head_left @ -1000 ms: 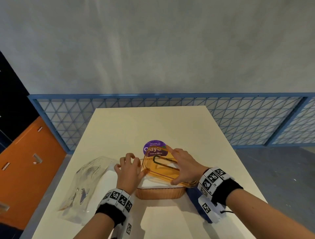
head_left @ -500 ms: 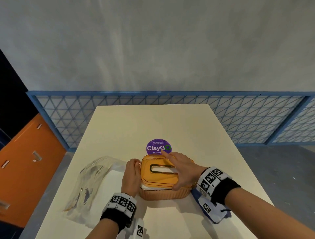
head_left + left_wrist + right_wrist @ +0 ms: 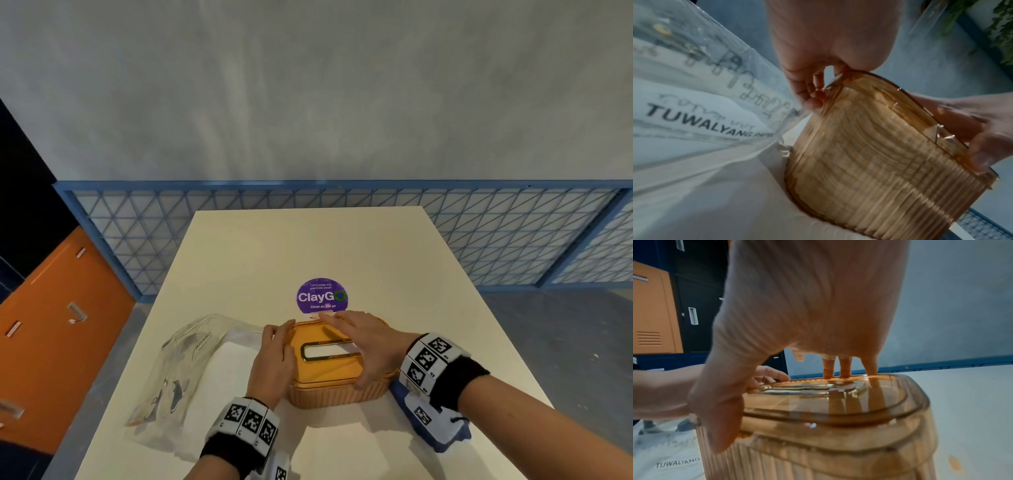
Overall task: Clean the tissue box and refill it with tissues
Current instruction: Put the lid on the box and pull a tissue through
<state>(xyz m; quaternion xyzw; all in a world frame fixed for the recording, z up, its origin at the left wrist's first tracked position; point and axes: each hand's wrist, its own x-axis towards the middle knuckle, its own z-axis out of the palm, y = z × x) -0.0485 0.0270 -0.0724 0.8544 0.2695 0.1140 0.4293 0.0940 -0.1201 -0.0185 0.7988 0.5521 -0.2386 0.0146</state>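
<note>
Head view: a translucent amber ribbed plastic tissue box (image 3: pixel 337 394) is seen standing on the cream rectangular table (image 3: pixel 308 246), just in front of a round purple sticker (image 3: pixel 321 296). Its smooth amber lid with a gold-rimmed slot (image 3: pixel 329 353) is seated on top, and white is visible through the slot, so the refill is judged done and the lid is being pressed home. The right hand (image 3: pixel 364 346) is laid flat across the lid, fingers extended and thumb down the near side, gripping nothing, apparently to spread pressure evenly. The left hand (image 3: pixel 272 363) is set against the box's left end, fingers fairly straight along the lid edge, presumably to brace the box against sliding. A crumpled clear plastic tissue wrapper with printed lettering (image 3: pixel 191 359) is left to the box's left, and a blue-and-white cloth (image 3: pixel 442 428) lies under the right wrist.
</note>
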